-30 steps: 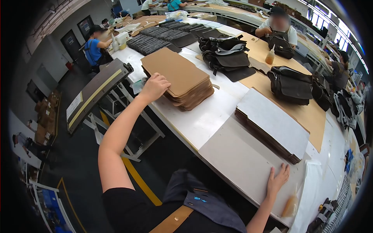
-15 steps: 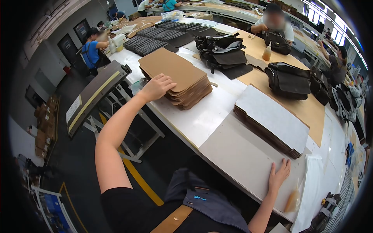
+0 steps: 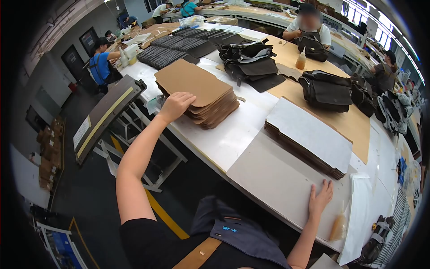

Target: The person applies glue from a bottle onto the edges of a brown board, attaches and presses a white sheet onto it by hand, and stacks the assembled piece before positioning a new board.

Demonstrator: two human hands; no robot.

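Observation:
My left hand (image 3: 178, 106) is at the near-left edge of a tall stack of brown cardboard sheets (image 3: 197, 83). Its fingers lie bent together over the top sheet's edge, and the thumb is hidden. My right hand (image 3: 321, 197) rests open, fingers a little apart, on a flat grey board (image 3: 277, 175) at the table's near side. Just beyond that hand lies a second stack, brown at its sides and topped by a white sheet (image 3: 309, 134). A bottle of amber liquid (image 3: 337, 227) is beside my right wrist.
Black bags (image 3: 326, 91) and another amber bottle (image 3: 301, 59) sit on brown paper farther back. Rows of dark pieces (image 3: 174, 47) are at the back left. White sheets (image 3: 358, 215) hang at the right edge. A co-worker opposite (image 3: 309, 33) handles a black bag.
The whole view has shifted slightly. My left hand stays at the brown stack's edge and my right hand stays on the grey board.

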